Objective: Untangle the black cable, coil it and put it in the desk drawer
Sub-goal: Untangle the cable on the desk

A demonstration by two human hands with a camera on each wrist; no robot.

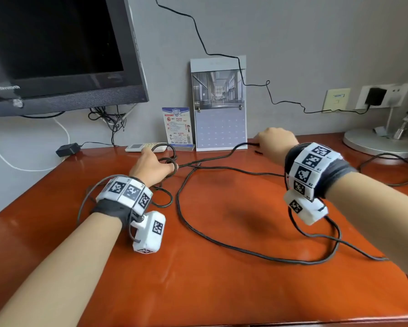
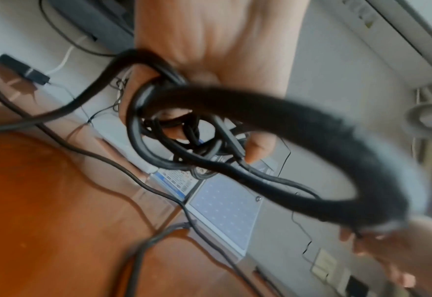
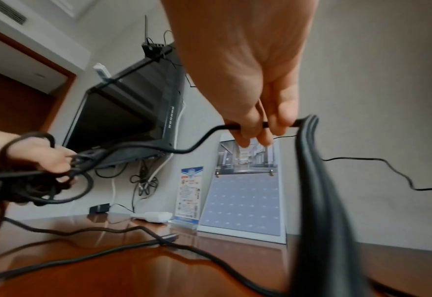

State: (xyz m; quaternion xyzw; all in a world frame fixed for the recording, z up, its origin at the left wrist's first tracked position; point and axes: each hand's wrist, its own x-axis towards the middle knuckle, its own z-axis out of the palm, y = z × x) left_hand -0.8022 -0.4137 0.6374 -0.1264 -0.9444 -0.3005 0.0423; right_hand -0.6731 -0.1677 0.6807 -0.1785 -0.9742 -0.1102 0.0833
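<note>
We reach both forearms out toward the far side, each wrist wrapped in a marker band. Our left hand [image 1: 151, 165] sits at the left, fingers [image 2: 259, 148] curled round a bunch of loops of the black cable [image 1: 221, 241]. Our right hand [image 1: 275, 143] is farther and to the right, well apart from the left, fingers [image 3: 245, 128] pinching a single strand of it.

Black cable [image 1: 221, 244] – thin, partly tangled: small knotted loops bunched at the left hand [image 1: 151, 167], one strand running to the right hand [image 1: 275, 143], long slack loops sprawled across the table [image 1: 198, 291].
</note>
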